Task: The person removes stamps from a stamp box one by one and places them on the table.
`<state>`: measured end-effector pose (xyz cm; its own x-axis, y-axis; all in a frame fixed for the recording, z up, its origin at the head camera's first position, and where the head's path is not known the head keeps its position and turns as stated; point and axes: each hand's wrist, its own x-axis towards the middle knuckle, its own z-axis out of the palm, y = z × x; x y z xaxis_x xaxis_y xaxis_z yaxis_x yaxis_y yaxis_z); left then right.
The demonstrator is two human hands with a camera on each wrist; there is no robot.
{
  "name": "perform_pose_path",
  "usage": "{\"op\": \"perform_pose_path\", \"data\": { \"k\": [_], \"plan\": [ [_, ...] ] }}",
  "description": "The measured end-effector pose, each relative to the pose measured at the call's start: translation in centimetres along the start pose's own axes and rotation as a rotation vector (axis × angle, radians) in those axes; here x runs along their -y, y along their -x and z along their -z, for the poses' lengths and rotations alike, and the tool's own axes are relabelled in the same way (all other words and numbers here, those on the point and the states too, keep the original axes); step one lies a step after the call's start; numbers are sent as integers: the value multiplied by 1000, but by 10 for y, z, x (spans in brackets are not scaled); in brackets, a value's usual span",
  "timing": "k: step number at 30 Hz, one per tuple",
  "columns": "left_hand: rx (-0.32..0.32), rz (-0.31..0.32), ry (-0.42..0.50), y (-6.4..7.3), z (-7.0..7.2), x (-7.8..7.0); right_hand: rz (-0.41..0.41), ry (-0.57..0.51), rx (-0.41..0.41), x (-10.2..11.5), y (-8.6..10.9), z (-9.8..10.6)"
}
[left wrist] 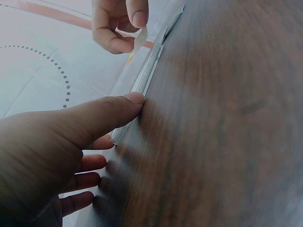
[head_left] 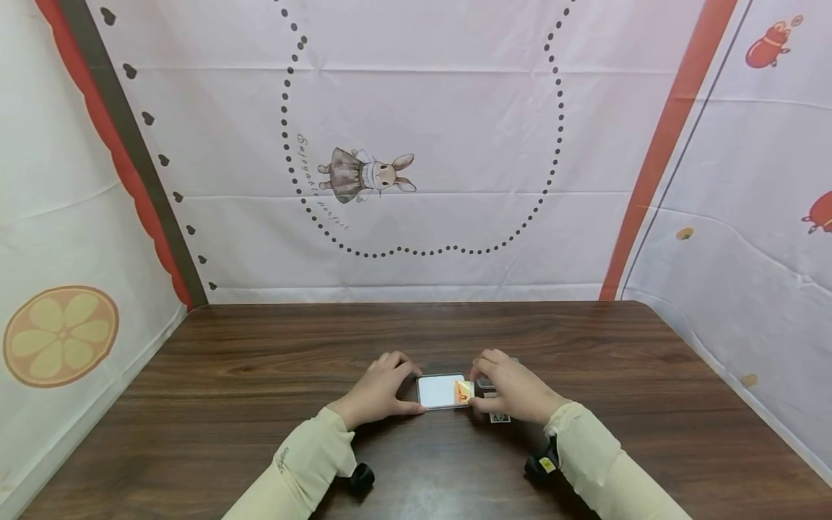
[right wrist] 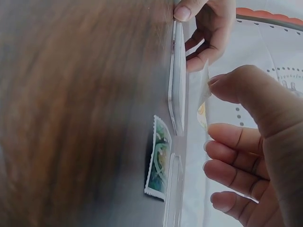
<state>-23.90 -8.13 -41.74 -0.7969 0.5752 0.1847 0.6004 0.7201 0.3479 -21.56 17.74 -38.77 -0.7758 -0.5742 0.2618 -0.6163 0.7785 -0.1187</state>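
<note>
A flat clear plastic case [head_left: 435,391] with a white inside lies on the wooden table. My left hand [head_left: 382,390] grips its left end, the thumb [left wrist: 135,98] on the near edge and fingers on the far one. My right hand [head_left: 516,388] pinches a small stamp [head_left: 463,392] with an orange and yellow picture by its edges. In the right wrist view this stamp [right wrist: 202,115] is slightly bent and stands off the case. Under the right hand, a green stamp [right wrist: 160,161] with a perforated white border lies on the table beside a second clear plastic piece [right wrist: 174,189].
The dark wooden table [head_left: 429,462] reaches back to a printed white cloth [head_left: 455,144] that also hangs at both sides. Black wrist devices [head_left: 361,478] sit below both sleeves.
</note>
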Motion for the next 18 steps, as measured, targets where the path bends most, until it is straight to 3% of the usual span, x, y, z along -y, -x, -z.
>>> {"op": "perform_pose_path", "data": {
  "k": [18],
  "plan": [
    [-4,-7,8,0,1,-1,4,-19,-9,-7,9,4]
  ]
}}
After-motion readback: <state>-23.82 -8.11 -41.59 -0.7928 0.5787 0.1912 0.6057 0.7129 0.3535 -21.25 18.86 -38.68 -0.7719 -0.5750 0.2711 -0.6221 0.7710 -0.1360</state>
